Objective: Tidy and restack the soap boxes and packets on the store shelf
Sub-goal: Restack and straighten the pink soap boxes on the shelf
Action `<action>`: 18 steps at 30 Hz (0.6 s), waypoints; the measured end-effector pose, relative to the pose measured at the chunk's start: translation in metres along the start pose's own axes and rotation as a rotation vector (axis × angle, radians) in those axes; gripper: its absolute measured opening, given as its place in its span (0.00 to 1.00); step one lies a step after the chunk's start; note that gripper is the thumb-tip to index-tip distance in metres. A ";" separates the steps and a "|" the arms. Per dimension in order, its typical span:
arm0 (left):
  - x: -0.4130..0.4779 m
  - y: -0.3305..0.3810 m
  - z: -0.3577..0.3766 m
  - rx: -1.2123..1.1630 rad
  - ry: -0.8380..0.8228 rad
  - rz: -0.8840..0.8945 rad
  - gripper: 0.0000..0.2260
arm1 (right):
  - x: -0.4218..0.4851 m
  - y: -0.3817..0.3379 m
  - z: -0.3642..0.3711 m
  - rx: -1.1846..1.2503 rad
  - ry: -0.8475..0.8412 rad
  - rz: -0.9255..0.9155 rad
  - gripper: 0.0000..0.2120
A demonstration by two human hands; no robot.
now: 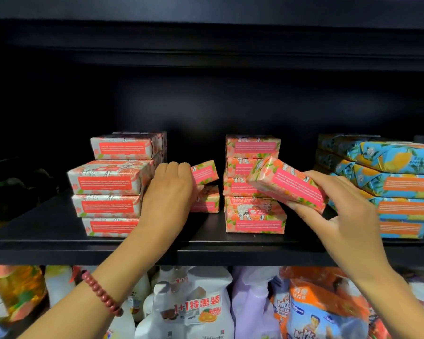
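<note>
**A:** Left hand (pixel 168 192)?

**B:** Reaching onto the shelf (pixel 59 237), into the gap between the left stack (pixel 110 184) and the middle stack (pixel 252 192). Fingers curled over the left end of a small box (pixel 205 172), grasping that end. Bead bracelet (pixel 101 293) round the wrist.

**A:** And the small box?

**B:** Pink, tilted, right end higher. Raised just above a low box (pixel 206 201) lying flat on the shelf. Touching or apart: cannot tell, with the hand in the way.

**A:** Right hand (pixel 340 204)?

**B:** Clasping a held box (pixel 287 183), also pink. Thumb over the top edge, fingers underneath. Box slanted, left end up, clear of the shelf, just near of the middle stack and covering part of it.

**A:** Left stack?

**B:** Four pink boxes showing, not squared up. Top one set farther back, second one jutting out left and near. More pink wrapping behind, at the far side.

**A:** Middle stack?

**B:** Several pink boxes, labels facing near. Bottom one pushed nearer than those above, top face showing.

**A:** Farther right?

**B:** Blue stack (pixel 389 184) of blue-and-orange packets, layers staggered, just beside the right hand.

**A:** Below the shelf?

**B:** Bottles (pixel 201 309) and pouches, packed close, partly blurred.
</note>
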State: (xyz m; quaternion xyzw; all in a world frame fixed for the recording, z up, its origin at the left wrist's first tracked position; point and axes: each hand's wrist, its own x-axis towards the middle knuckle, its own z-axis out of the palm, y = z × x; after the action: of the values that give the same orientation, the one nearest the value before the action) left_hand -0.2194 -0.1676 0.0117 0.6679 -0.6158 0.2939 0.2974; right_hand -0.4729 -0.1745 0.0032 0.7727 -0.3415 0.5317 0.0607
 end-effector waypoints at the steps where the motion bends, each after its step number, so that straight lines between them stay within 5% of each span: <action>1: 0.000 0.001 -0.003 -0.016 0.009 -0.012 0.12 | 0.000 0.001 0.001 -0.007 -0.008 -0.005 0.24; 18: -0.025 0.011 -0.042 -0.433 0.285 0.007 0.20 | 0.003 0.004 0.024 -0.169 -0.263 -0.258 0.21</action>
State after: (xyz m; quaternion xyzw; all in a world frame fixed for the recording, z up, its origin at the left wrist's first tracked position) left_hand -0.2327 -0.1202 0.0205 0.5385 -0.6185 0.2473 0.5160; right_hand -0.4559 -0.1896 -0.0053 0.8650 -0.2880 0.3834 0.1479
